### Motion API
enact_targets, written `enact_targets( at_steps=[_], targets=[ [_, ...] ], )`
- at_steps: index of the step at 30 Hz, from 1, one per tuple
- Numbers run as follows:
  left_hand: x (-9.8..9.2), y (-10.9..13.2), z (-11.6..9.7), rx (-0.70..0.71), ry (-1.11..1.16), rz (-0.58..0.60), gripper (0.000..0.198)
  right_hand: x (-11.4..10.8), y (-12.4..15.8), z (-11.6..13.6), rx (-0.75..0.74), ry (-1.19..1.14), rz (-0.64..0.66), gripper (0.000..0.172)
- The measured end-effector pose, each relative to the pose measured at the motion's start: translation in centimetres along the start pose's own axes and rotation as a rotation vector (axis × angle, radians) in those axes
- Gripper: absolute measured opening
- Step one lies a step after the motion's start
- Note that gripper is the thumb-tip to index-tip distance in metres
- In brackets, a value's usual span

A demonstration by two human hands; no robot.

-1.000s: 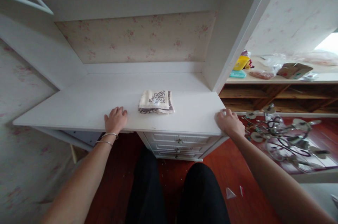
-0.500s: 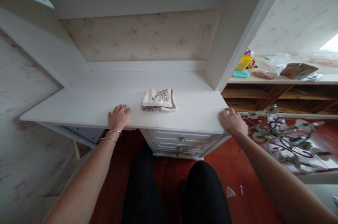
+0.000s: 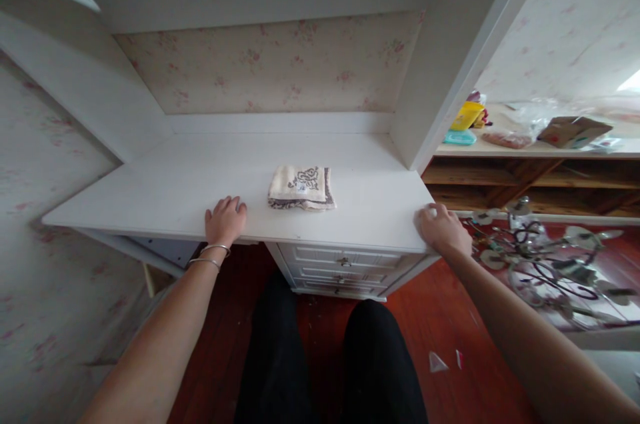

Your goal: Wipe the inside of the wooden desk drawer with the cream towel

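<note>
A folded cream cloth with a dark brown pattern (image 3: 302,188) lies on the white desk (image 3: 350,217), between my hands. My left hand (image 3: 226,220) rests on the desk's front edge to the left of the cloth, its fingers a little apart and nothing in it. At the right end of the desk, my right hand (image 3: 443,228) lies over the corner with its fingers curled against the edge; its fingertips are partly hidden. Neither hand touches the cloth.
White drawers (image 3: 345,271) stand under the desk, above a red wooden floor (image 3: 320,344). To the right are a chandelier (image 3: 555,264) low down and a wooden shelf unit (image 3: 470,175) bearing a yellow container (image 3: 467,116) and bags. White side panels flank the desk.
The view has shifted slightly, and my legs have moved a little. Both hands stay in the same places on the desk, and the cloth has not moved.
</note>
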State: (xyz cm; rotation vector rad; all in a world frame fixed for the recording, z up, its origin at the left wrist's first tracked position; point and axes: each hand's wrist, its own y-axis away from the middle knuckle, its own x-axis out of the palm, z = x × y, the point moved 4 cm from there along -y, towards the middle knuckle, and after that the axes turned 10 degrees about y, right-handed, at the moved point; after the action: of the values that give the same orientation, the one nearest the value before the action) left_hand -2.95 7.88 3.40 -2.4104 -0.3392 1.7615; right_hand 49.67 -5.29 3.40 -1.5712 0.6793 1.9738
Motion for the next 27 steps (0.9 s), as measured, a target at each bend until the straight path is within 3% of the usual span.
enact_targets(
  at_steps=[27],
  targets=[
    [-0.05, 0.02, 0.05, -0.007, -0.005, 0.001, 0.045, 0.05, -0.02, -0.04, -0.007, -0.011, 0.008, 0.06]
  ],
)
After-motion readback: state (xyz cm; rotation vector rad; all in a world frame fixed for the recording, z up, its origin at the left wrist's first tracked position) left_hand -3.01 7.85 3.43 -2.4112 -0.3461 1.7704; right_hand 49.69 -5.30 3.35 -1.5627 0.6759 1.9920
